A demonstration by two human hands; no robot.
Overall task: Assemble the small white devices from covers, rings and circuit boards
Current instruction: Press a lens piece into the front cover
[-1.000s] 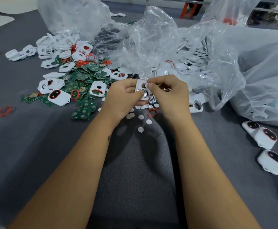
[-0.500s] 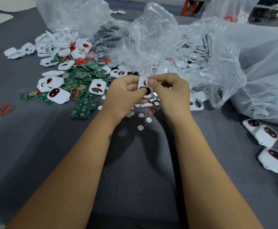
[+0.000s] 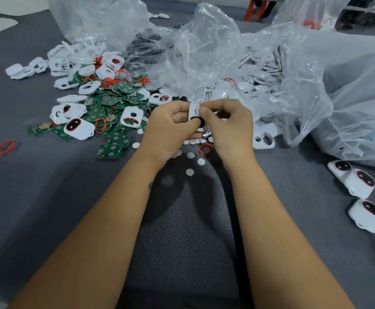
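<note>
My left hand (image 3: 171,128) and my right hand (image 3: 228,128) together hold one small white cover (image 3: 193,109) above the grey table, fingers curled round it. A small black round part (image 3: 201,121) sits on the cover between my two thumbs. A red ring (image 3: 206,148) lies on the table just under my right hand. To the left lies a heap of green circuit boards (image 3: 110,112), white covers (image 3: 86,88) and red rings (image 3: 100,125). Finished white devices (image 3: 360,184) lie at the right edge.
Crumpled clear plastic bags (image 3: 204,47) with more white covers fill the back and right. Small white round discs (image 3: 190,172) are scattered in front of my hands. A loose red ring (image 3: 5,147) lies at far left. The grey table (image 3: 37,186) spreads all round.
Both hands stayed in place on the cover. A shiny silver part seen on it a second ago has given way to a black round part under my thumbs.
</note>
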